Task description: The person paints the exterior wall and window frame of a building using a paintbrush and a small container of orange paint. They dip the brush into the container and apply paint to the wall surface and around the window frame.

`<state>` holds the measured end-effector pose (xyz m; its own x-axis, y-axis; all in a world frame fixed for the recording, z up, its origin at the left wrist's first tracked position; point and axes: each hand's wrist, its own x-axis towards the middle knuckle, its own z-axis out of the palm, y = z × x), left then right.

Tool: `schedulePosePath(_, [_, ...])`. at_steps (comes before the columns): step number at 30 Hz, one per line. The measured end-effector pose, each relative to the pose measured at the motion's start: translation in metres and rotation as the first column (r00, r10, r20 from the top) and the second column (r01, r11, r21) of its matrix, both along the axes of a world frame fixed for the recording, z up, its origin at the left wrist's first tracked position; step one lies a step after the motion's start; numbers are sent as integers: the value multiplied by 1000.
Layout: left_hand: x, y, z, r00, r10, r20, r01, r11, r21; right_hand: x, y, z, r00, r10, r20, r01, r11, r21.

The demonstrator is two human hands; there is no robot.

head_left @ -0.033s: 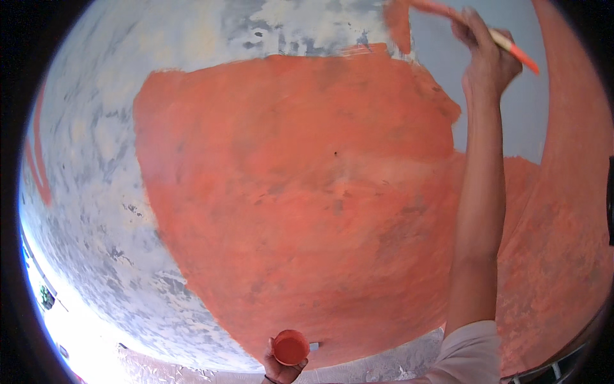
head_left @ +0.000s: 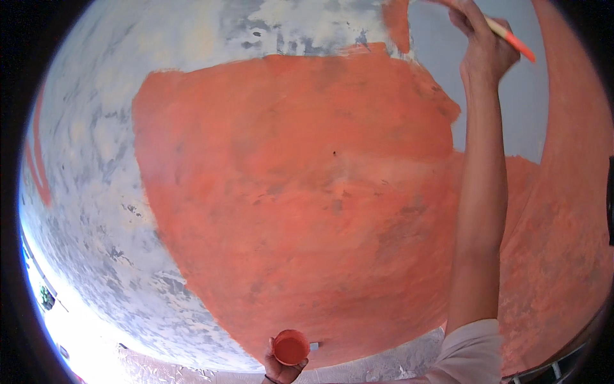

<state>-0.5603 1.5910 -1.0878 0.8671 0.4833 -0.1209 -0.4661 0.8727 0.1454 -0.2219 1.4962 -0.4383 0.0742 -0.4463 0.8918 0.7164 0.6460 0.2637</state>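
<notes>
My right hand (head_left: 487,51) is raised high at the upper right, closed round the handle of a paintbrush (head_left: 510,37). The brush's handle end is orange, and its head lies at or past the top edge, near an orange strip on the wall. Low in the middle, my left hand (head_left: 279,371) grips a small round cup of orange paint (head_left: 291,347), its open top facing me. A wide orange painted patch (head_left: 294,160) covers the middle of the wall. Behind my right forearm is a bare light grey patch (head_left: 435,51).
Left of the orange patch the wall (head_left: 96,147) is mottled white and grey. More orange wall (head_left: 575,160) curves along the right side. A small pale box (head_left: 313,346) sits beside the cup. Bright light fills the lower left, with a green plant (head_left: 47,297) there.
My right hand and the brush have shifted slightly up and left, so the brush's front part now slips out at the top edge. The cup in my left hand stays put.
</notes>
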Motion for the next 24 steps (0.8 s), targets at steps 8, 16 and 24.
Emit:
schedulePosePath(8, [1,6,2,991,-72,112,90,982,-166,11,20,-10,980,-164,-110,150,981,-127])
schedulePosePath(16, [1,15,-13,987,-103,124,123,978,-169,38,-14,-93,954,-260,-152,198,922,-332])
schedulePosePath(24, [5,11,-5,977,-158,144,184,964,-191,14,-27,-51,995,-93,-29,89,986,-138])
